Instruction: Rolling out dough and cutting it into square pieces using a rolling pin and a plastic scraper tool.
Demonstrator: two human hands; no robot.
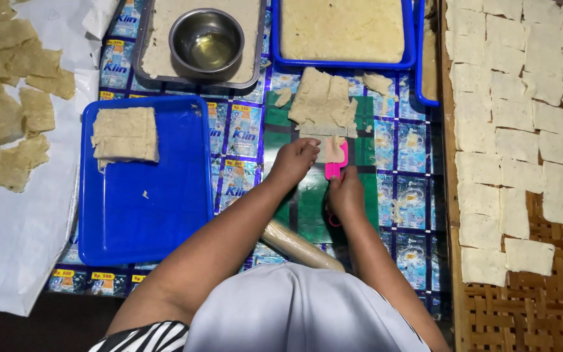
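Your right hand (345, 194) is closed around the handle of a pink scraper (335, 163), whose blade carries a pale square of dough. Your left hand (293, 160) rests fingertips-down just beside the blade, at the near edge of the flattened dough sheet (320, 104) on the printed plastic mat (399, 163); whether it pinches the dough, you cannot tell from here.

To your left, the blue tray (144, 215) holds a small stack of dough squares (125, 133) in its far corner. Ahead, a grey tray (255, 65) filled with pale dough carries a steel bowl (206, 40) with a little clear liquid, and another blue tray (412, 39) holds a full slab.

On your right, a woven mat (529, 306) bears rows of cut squares (522, 117). A rolling pin (298, 246) lies near your body.
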